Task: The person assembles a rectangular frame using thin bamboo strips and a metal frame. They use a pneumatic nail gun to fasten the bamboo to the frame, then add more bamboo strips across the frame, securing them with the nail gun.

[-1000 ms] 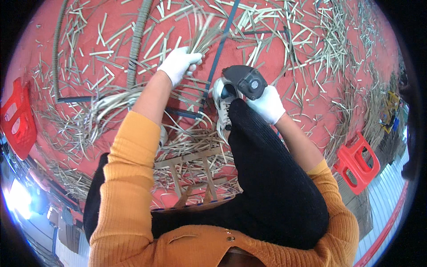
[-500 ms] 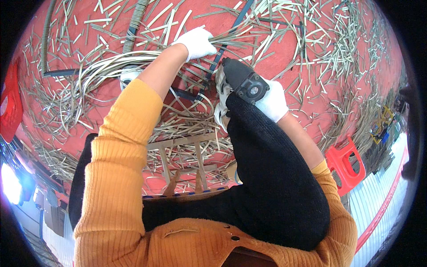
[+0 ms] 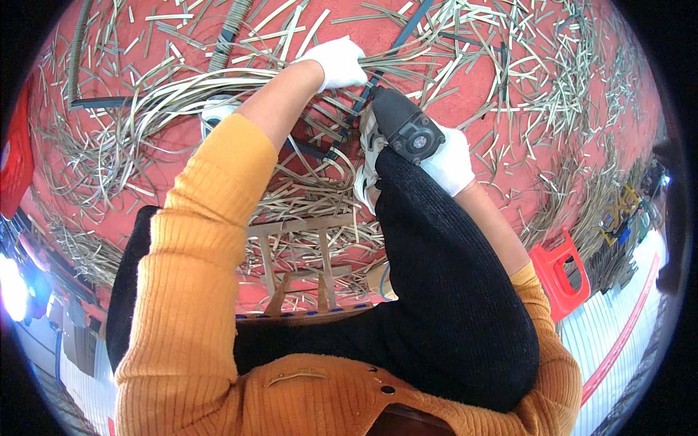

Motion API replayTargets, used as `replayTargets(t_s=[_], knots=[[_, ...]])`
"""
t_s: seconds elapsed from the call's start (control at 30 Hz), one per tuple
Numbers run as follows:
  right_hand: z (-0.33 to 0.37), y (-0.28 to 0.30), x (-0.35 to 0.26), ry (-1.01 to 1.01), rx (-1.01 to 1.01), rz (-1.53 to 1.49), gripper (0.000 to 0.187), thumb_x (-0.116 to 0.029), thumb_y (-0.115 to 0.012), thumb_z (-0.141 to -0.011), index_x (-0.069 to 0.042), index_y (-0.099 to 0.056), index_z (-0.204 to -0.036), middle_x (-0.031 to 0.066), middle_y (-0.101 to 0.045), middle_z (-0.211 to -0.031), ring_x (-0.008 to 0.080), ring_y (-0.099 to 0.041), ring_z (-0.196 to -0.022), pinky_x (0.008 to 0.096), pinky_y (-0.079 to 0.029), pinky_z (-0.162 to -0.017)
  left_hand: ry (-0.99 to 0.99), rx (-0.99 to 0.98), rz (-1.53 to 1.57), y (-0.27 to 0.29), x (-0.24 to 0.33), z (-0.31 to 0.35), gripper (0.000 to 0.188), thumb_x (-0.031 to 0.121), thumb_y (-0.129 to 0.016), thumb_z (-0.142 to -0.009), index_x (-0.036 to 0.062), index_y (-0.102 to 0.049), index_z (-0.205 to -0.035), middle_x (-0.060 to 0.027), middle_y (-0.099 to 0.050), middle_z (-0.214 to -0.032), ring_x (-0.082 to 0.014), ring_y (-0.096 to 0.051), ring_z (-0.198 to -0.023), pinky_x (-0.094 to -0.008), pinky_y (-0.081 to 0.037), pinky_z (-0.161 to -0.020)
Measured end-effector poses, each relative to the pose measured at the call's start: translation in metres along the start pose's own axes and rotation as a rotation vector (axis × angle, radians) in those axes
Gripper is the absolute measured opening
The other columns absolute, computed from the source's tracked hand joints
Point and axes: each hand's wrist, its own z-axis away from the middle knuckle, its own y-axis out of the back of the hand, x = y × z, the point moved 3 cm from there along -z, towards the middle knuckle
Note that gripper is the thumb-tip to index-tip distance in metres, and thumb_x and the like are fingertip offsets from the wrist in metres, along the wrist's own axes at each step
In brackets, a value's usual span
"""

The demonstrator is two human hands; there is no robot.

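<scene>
My left hand (image 3: 337, 62), in a white glove, is closed on a bundle of long pale cane strips (image 3: 182, 102) that curve away to the left across the red floor. In my right hand (image 3: 447, 160), also gloved in white, I grip a dark power tool (image 3: 403, 127) with a round head, just above my raised right knee. The tool's head lies beside a dark blue metal frame (image 3: 363, 102) on the floor, close to my left hand. My white shoe (image 3: 367, 163) shows under the tool.
Short cut cane pieces litter the red floor (image 3: 509, 80) all around. A wooden stool frame (image 3: 305, 254) stands under my legs. A red plastic stool (image 3: 560, 269) sits at the right, another red plastic object (image 3: 14, 156) at the left edge. A ribbed hose (image 3: 229, 29) lies at the top.
My left hand has reached farther up and forward with the strips. The view has tilted, so the floor clutter slid down and left. My right hand keeps the tool.
</scene>
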Motion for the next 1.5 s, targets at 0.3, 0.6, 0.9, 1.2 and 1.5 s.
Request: replayTargets(t_s=[0.3, 0.6, 0.9, 1.2, 1.5], knots=[[-0.001, -0.002, 0.0, -0.021, -0.018, 0.018, 0.052, -0.029, -0.072, -0.078, -0.019, -0.065, -0.128, 0.0211, -0.068, -0.08, 0.0398, -0.068, -0.077, 0.0446, -0.055, -0.067, 0.025, -0.002, 0.085, 0.001, 0.003, 0.007, 0.042, 0.03, -0.065, -0.082, 0.0001, -0.071, -0.111, -0.0221, -0.069, -0.109, -0.0336, -0.068, -0.1, -0.0396, -0.053, -0.091], [-0.004, -0.003, -0.002, 0.0, -0.031, 0.066, 0.049, -0.03, -0.071, -0.078, -0.018, -0.066, -0.125, 0.0215, -0.068, -0.08, 0.0417, -0.067, -0.078, 0.047, -0.055, -0.068, -0.022, 0.036, 0.02, -0.005, -0.001, 0.002, 0.044, 0.033, -0.065, -0.083, -0.0008, -0.071, -0.111, -0.0231, -0.069, -0.109, -0.034, -0.068, -0.1, -0.0396, -0.053, -0.092], [-0.001, -0.002, -0.005, -0.007, -0.024, 0.06, 0.05, -0.032, -0.073, -0.076, -0.016, -0.066, -0.123, 0.0218, -0.068, -0.08, 0.0416, -0.067, -0.078, 0.0463, -0.055, -0.067, 0.025, -0.02, 0.081, 0.0, 0.003, 0.007, 0.044, 0.032, -0.065, -0.082, -0.0005, -0.071, -0.11, -0.0231, -0.069, -0.109, -0.0345, -0.067, -0.101, -0.04, -0.053, -0.092], [-0.003, -0.003, -0.004, -0.014, -0.037, 0.025, 0.045, -0.031, -0.072, -0.078, -0.012, -0.067, -0.119, 0.0218, -0.068, -0.082, 0.0411, -0.068, -0.08, 0.0461, -0.055, -0.068, 0.003, 0.002, 0.048, -0.001, 0.003, 0.004, 0.047, 0.037, -0.063, -0.084, -0.0013, -0.071, -0.11, -0.0241, -0.068, -0.111, -0.0338, -0.066, -0.105, -0.0388, -0.051, -0.096], [-0.007, -0.004, 0.003, -0.022, -0.053, 0.131, 0.035, -0.032, -0.069, -0.081, -0.011, -0.068, -0.108, 0.021, -0.069, -0.081, 0.0416, -0.067, -0.079, 0.0477, -0.055, -0.068, -0.138, 0.114, 0.328, 0.008, -0.008, 0.007, 0.041, 0.039, -0.061, -0.091, 0.0074, -0.07, -0.116, -0.0185, -0.07, -0.104, -0.0336, -0.067, -0.099, -0.0408, -0.05, -0.091]])
